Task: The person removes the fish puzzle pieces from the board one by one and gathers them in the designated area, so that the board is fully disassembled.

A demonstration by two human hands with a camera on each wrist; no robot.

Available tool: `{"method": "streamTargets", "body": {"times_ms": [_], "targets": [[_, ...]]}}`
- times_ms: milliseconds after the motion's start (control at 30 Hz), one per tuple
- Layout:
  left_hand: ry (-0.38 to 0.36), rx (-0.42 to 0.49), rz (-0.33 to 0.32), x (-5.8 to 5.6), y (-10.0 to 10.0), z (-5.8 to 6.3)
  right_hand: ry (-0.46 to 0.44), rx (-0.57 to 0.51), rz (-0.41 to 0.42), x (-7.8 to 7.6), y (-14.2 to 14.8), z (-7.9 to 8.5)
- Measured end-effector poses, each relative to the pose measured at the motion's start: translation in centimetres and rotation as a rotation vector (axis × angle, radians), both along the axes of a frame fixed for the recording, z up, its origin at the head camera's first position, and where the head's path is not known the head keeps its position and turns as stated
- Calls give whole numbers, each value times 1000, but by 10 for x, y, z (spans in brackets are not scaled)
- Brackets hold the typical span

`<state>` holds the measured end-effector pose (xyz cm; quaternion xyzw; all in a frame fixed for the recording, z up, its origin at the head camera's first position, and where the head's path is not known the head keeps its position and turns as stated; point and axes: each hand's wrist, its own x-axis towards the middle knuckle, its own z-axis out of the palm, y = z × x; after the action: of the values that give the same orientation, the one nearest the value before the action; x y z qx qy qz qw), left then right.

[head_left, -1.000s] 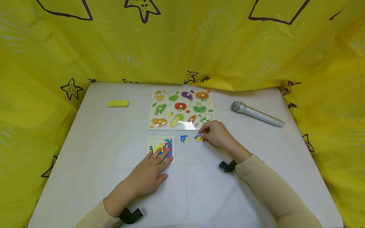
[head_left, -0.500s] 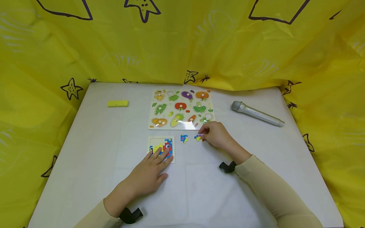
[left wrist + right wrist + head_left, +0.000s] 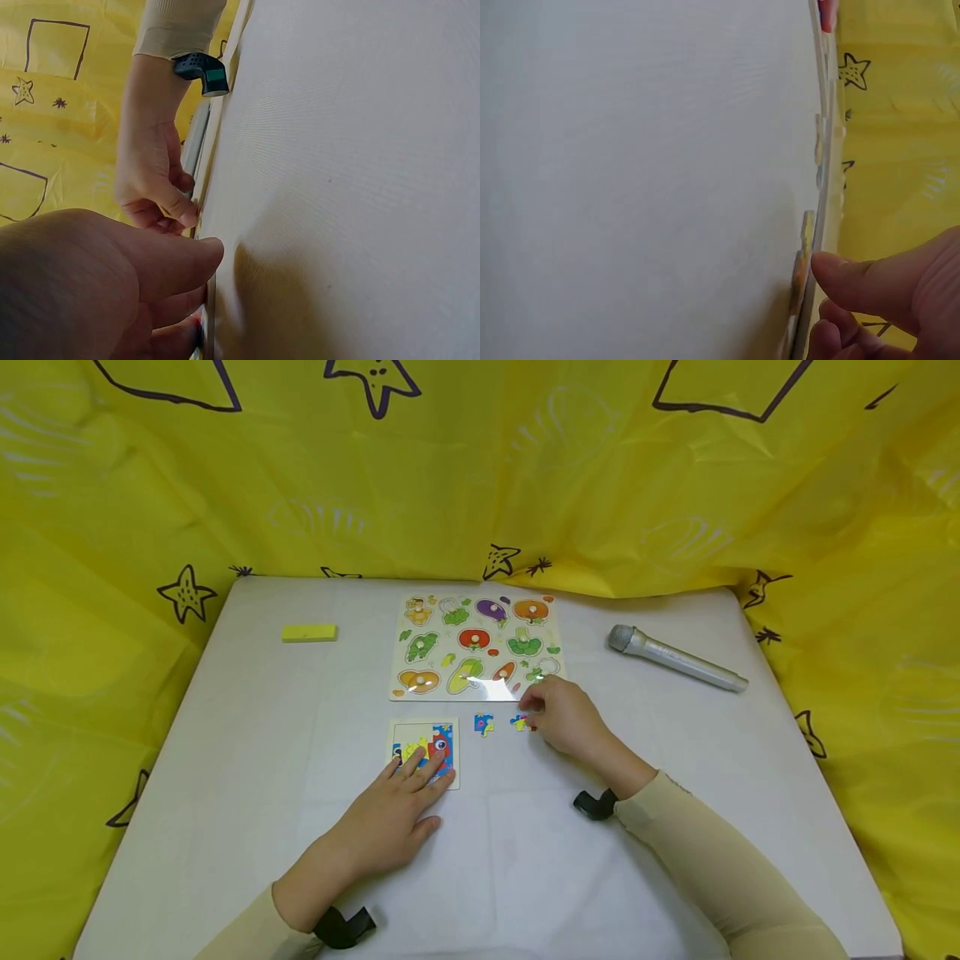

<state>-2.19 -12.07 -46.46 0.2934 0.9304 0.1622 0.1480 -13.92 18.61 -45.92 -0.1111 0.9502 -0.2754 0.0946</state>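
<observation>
My left hand point(image 3: 393, 814) lies palm down with spread fingers over the small jigsaw tray point(image 3: 455, 783). In that tray, the red, blue and yellow pieces point(image 3: 441, 745) form part of a picture with a large eye; the fingers cover some of it. My right hand point(image 3: 566, 714) hovers low with bent fingers above a jigsaw piece point(image 3: 518, 722), near the vegetable board's front edge. Its thumb point(image 3: 840, 274) stands apart from the curled fingers in the right wrist view, with nothing visible between them. A second jigsaw piece point(image 3: 483, 724), blue and yellow, lies between tray and right hand.
Behind the hands lies a vegetable knob puzzle board point(image 3: 450, 652). A yellow block point(image 3: 309, 633) sits at the back left, and a silver microphone point(image 3: 675, 660) at the right. A yellow patterned cloth point(image 3: 450, 485) hangs beyond the white tabletop point(image 3: 247, 760).
My right hand has shifted slightly left and away from me, showing a little more red beneath it. The left hand stays still on the tray.
</observation>
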Motion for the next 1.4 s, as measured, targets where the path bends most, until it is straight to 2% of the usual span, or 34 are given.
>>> {"method": "streamTargets", "body": {"times_ms": [133,400,667,800,1000,1200,1400], "targets": [[-1,3,-1,0,0,0,-1,-45,28,-2,-7,2],[3,1,-5,0,-2,-1,-40,-96,170,-5,-43,2],[13,15,-8,0,-1,-1,-63,-79,333,-4,-79,0],[10,14,-5,0,-1,0,-61,-43,387,-5,-91,0],[3,9,-3,0,-1,1,-35,0,440,-6,-101,3],[5,8,-4,0,-1,1,-31,39,441,-6,-103,2],[2,5,-5,0,-1,0,-30,30,442,-6,-102,2]]}}
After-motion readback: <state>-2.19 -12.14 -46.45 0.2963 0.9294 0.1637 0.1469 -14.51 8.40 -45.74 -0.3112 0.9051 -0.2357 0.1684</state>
